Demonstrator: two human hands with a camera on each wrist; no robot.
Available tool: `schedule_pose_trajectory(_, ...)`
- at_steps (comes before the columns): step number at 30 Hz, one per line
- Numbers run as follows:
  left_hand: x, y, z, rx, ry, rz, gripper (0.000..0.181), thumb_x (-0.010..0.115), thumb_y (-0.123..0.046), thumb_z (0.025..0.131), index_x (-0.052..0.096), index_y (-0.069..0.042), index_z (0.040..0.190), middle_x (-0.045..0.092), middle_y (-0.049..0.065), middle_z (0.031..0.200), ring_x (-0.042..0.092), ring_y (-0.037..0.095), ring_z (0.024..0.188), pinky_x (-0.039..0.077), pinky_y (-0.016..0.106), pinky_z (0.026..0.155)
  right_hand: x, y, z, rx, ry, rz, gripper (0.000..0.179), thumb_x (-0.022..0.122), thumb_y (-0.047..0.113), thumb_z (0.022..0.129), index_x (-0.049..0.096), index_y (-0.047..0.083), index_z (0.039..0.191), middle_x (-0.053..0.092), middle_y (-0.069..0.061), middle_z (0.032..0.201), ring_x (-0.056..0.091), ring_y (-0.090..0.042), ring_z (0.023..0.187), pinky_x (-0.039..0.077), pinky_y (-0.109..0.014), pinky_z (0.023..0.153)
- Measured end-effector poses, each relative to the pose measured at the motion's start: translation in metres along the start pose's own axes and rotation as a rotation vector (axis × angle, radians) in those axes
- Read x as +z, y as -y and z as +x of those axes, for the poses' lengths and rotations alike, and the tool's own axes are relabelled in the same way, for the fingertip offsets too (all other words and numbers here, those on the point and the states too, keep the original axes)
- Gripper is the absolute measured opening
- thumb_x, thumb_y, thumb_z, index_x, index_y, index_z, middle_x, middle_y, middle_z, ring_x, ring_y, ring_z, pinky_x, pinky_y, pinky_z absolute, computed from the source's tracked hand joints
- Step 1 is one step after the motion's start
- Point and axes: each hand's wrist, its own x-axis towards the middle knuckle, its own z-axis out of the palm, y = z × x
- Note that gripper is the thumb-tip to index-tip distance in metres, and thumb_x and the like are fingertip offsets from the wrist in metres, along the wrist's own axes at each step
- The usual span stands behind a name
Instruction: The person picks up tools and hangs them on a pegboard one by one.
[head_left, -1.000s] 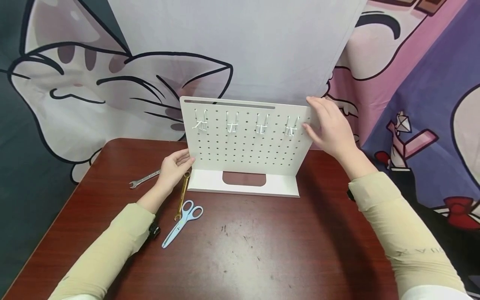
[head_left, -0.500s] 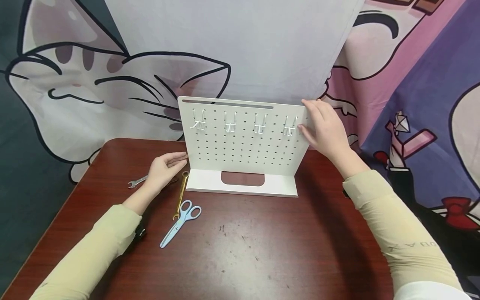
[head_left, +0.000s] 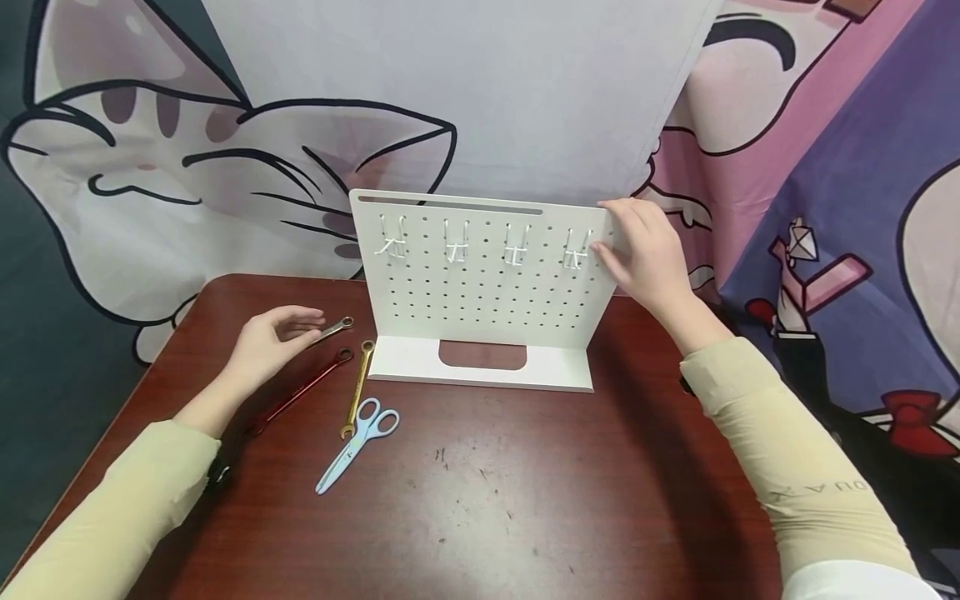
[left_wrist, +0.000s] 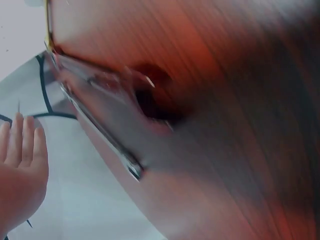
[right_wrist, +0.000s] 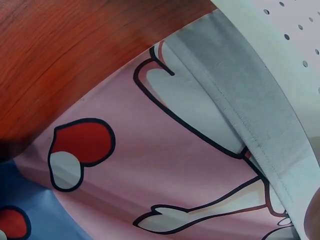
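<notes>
Remote notes, all sides taken as I face the pegboard. Printed cloth (head_left: 300, 187) hangs behind it; the dark red table (head_left: 480, 525) carries it. Pegboard (head_left: 483, 279) stands upright on its base, broad face toward me, long axis running left to right. Right hand (head_left: 648, 254) is the nearer to it, gripping its upper right corner, thumb on the front face. Left hand (head_left: 266, 343) is well off the pegboard's left edge, fingers loosely bent and apparently holding nothing. The relation I watch: loose tools lie left and front-left of the pegboard, so the left hand is nearest them and the right has the whole panel between. Scissors (head_left: 352, 450) sit in front of the base's left corner, handles toward the pegboard, blades slanting away to the near left. Red wrench (head_left: 303, 390) slants the same way, left of the base, between left hand and scissors: an obstacle for a low sweep. Gold wrench (head_left: 358, 388) lies just beside the base's left corner, pointing toward the scissors' handles. Silver wrench (head_left: 330, 330) runs from behind the left fingers toward the pegboard's left edge; left wrist view is blurred, contact uncertain. Smallest: four wire hooks (head_left: 515, 254) in a row on the pegboard's upper half, nothing hanging from them.
</notes>
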Motion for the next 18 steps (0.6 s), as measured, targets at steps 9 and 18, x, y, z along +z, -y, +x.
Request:
schedule_pose_trajectory(9,-0.019,0.020,-0.006,-0.049,0.047,0.140,0.035,0.077,-0.009,0.098,0.070,0.004,0.129,0.074,0.030,0.123,0.052,-0.029,0.088,0.046,-0.002,0.075,-0.002,0.001,0.000,0.001,0.040,-0.028,0.046,0.073,0.014,0.097,0.060,-0.002,0.139,0.067,-0.024,0.132,0.058,-0.044,0.124,0.046,-0.056,0.110)
schedule_pose_trajectory(18,-0.027,0.030,-0.005,-0.111,0.141,0.221,0.038,0.076,-0.011,0.099,0.067,0.006,0.132,0.072,0.031,0.126,0.073,0.044,0.112,0.051,0.007,0.075,-0.002,0.002,0.000,0.007,0.033,-0.016,0.047,0.073,0.014,0.096,0.060,-0.002,0.138,0.067,-0.024,0.132,0.058,-0.044,0.124,0.046,-0.055,0.110)
